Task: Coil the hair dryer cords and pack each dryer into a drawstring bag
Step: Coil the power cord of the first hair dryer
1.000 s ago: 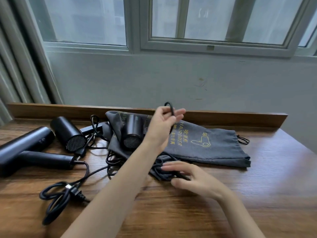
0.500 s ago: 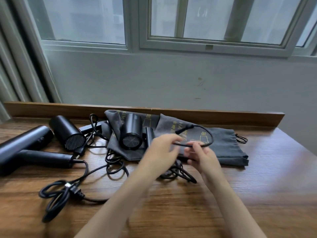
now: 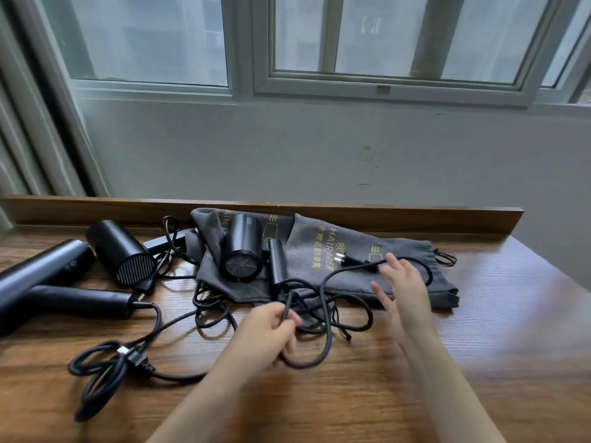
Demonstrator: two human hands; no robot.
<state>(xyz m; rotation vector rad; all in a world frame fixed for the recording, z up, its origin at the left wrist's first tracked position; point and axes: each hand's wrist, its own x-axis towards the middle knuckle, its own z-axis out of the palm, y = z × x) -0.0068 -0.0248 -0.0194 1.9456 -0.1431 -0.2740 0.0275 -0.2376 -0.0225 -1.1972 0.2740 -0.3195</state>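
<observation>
A small black hair dryer (image 3: 242, 251) lies on grey drawstring bags (image 3: 335, 251) printed with gold letters, at the back of the wooden table. Its black cord (image 3: 324, 314) loops loosely in front of the bags, and the plug (image 3: 347, 259) rests on the right-hand bag. My left hand (image 3: 267, 334) grips a bend of that cord near the table's middle. My right hand (image 3: 401, 282), blurred, has its fingers spread over the bag, next to the cord's far loop; whether it touches the cord I cannot tell.
Two more black dryers lie at the left: a long one (image 3: 41, 276) and a short ribbed one (image 3: 120, 251). A second cord (image 3: 105, 369) with its plug sits coiled at the front left. A raised wooden ledge (image 3: 415, 219) runs along the table's back under the window.
My left hand dropped from the bag to the table's middle, still holding the cord. My right hand let the cord end go and opened. The plug now lies on the bag.
</observation>
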